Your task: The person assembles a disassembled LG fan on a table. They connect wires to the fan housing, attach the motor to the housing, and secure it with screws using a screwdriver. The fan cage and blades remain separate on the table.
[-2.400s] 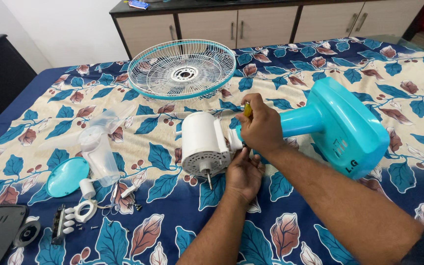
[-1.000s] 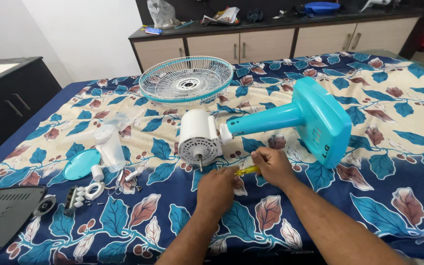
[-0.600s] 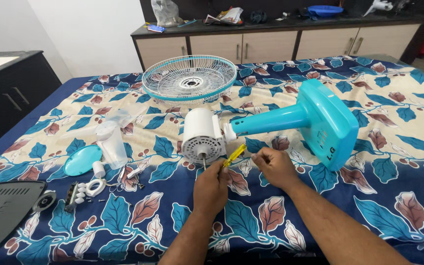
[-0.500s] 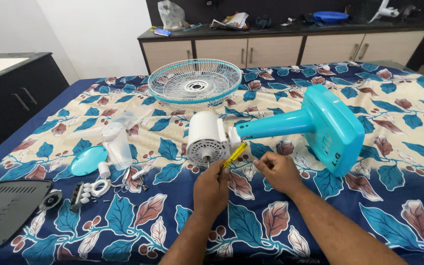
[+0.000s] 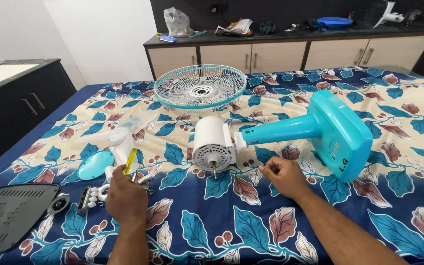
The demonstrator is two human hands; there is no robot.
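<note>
Beside small parts (image 5: 92,196), left hand (image 5: 125,197) with screwdriver (image 5: 130,161).

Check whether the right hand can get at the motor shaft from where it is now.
Probably yes: the right hand rests on the bedsheet just right of the motor shaft, with nothing between them. The left hand is off to the side.

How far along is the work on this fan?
Done: grille, clear blades and small parts lie off on the bedsheet. In hand: left hand holds a yellow screwdriver by those parts; right hand rests closed. Left: the motor remains joined to the teal stand.
</note>
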